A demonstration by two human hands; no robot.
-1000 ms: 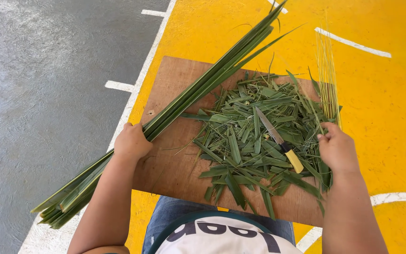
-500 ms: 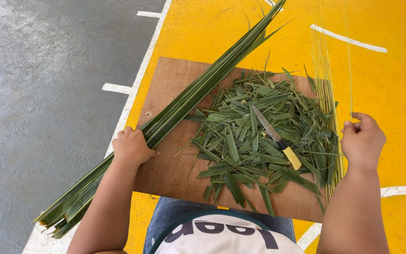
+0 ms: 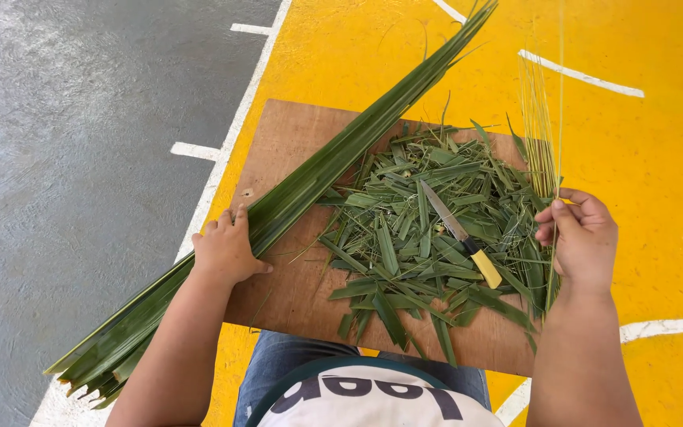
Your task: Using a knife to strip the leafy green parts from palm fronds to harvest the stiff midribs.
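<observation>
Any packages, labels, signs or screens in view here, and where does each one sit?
No packages, labels, signs or screens.
Shirt print: bottom centre, dark block shapes on white cloth.
Floor lines: white painted stripes across the yellow floor, and along its edge with the grey.
</observation>
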